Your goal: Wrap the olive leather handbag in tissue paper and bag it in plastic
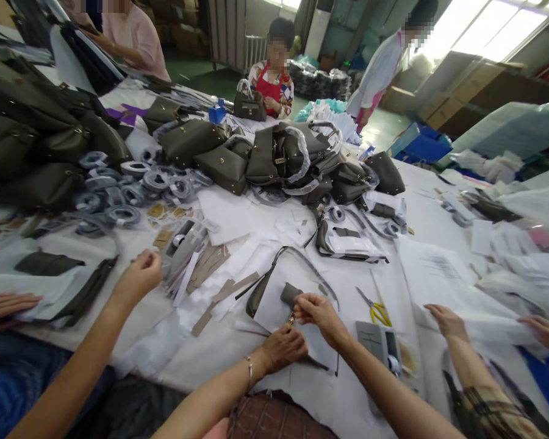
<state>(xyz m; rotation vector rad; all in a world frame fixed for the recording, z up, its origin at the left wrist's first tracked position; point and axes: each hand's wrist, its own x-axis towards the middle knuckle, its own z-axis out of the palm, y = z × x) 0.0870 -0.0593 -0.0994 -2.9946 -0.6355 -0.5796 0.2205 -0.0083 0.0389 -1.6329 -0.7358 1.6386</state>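
In the lower middle of the frame, the left hand [284, 349], with a bracelet [250, 367] on its wrist, has its fingers closed on a small gold clasp [291, 319]. The right hand [318, 310] comes from the right side, and its fingertips are together, just above the clasp. If they pinch something thin, I cannot tell. A grey-green tab [290, 293] is just beside these fingertips, over a white sheet [271, 314].

The bag [258, 296] lies on the table [427, 204], in front of both hands, partly under the sheet. Its strap [307, 256] makes an arch above.

To the right of the hands are scissors [379, 311] with yellow handles, and just below them a tape dispenser [376, 341]. Brown strips [226, 294] lie to the left. Across the upper middle there is a pile of bags [219, 160], and coils [122, 215] in clear wrap lie on the left.

At the left edge, a person's hand [144, 269] is raised above the table. At the right, another person's hand [447, 322] touches white wrapping [439, 274].
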